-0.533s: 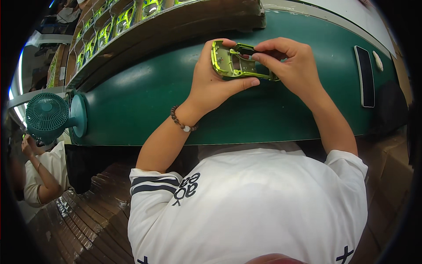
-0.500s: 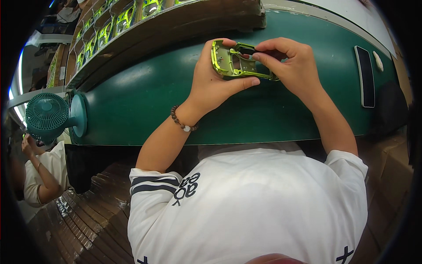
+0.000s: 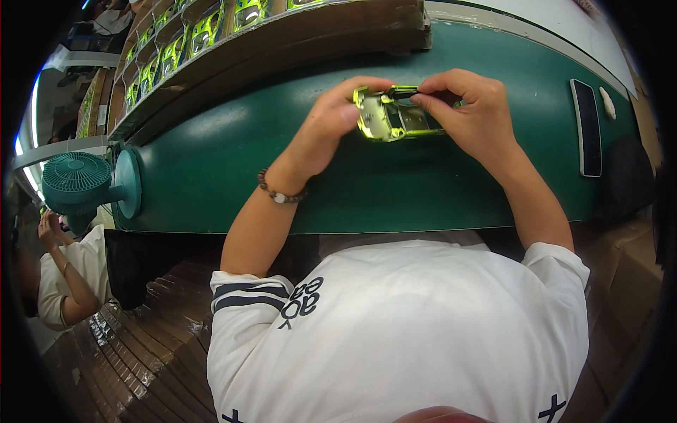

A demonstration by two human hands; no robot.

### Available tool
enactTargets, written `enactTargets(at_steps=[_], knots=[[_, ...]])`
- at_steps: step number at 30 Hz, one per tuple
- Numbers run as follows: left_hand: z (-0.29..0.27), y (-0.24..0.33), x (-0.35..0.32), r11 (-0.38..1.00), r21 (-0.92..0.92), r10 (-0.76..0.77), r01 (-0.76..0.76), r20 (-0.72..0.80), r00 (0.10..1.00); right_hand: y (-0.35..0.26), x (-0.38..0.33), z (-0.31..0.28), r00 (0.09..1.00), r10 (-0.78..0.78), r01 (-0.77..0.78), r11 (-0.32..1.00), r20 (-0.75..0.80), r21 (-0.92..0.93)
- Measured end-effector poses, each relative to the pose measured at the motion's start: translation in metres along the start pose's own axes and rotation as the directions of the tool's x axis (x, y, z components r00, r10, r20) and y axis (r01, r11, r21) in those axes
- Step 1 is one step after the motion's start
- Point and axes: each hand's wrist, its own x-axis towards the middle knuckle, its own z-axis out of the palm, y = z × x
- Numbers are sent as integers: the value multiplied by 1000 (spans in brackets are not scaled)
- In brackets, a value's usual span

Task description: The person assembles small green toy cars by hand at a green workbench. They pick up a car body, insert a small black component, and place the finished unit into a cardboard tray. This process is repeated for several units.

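A lime-green toy car body shell (image 3: 376, 118) is held above the table, its hollow inside showing. My left hand (image 3: 319, 130) is closed on its left end, with the thumb at the near side and the fingers along the far edge. At the other end, my right hand (image 3: 478, 113) pinches the upper right part, by a dark-centred green flap (image 3: 403, 92) that looks like a door. My right fingers cover that end of the shell, so the exact contact is hidden.
Beyond my left arm, a cardboard tray (image 3: 282, 44) holds several similar green car shells. A teal fan (image 3: 77, 183) stands at the table's left end. To the right lie a phone (image 3: 586, 127) and a small white object (image 3: 607, 103). Another person (image 3: 70, 282) sits at far left.
My left hand has shifted its grip, its thumb moving from the shell's near edge to its left end. The shell has tilted and moved slightly right and nearer. My right hand stays at the flap.
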Motion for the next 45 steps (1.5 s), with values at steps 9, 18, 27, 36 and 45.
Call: enactTargets(at_steps=[9,18,27,36,45], knots=[[10,4,2,700,692,-98,178,-153,983,0,-7,17,983,-131,150,978,132,-145],[21,-3,4,589,799,92,120,-215,972,0,-6,15,987,-86,108,981,136,-163],[26,-1,9,440,888,173,131,-227,959,-4,0,5,919,-175,312,871,354,-379],[27,-12,8,173,984,406,-38,-36,913,0,0,11,955,-87,192,909,283,-369],[28,-8,19,-27,997,331,77,-64,941,0,12,16,944,6,136,904,329,-406]])
